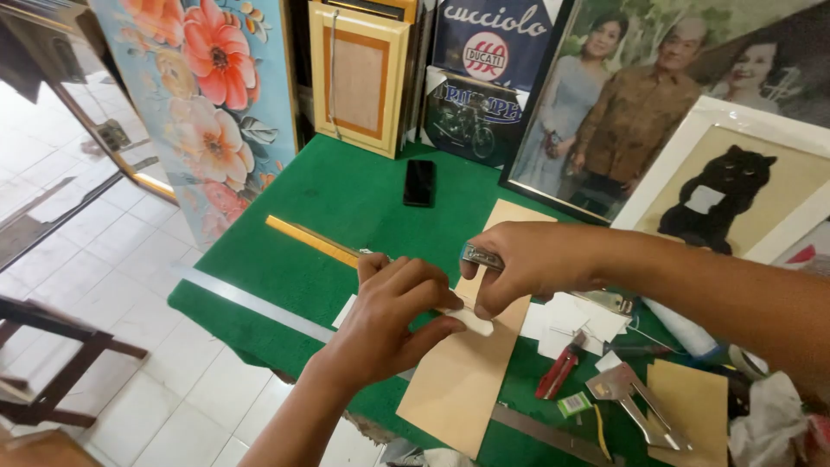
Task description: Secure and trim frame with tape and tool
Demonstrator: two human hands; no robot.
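Observation:
My left hand pinches a small white strip over a tan cardboard sheet on the green table. My right hand grips a metal stapler-like tool, its fingertips touching the same white strip. A long yellow ruler runs under my left hand toward the upper left.
A black phone lies farther back. Red-handled pliers, a metal tool, white paper scraps and a brown card sit at right. Framed pictures lean along the back. A long metal ruler lines the table's front edge.

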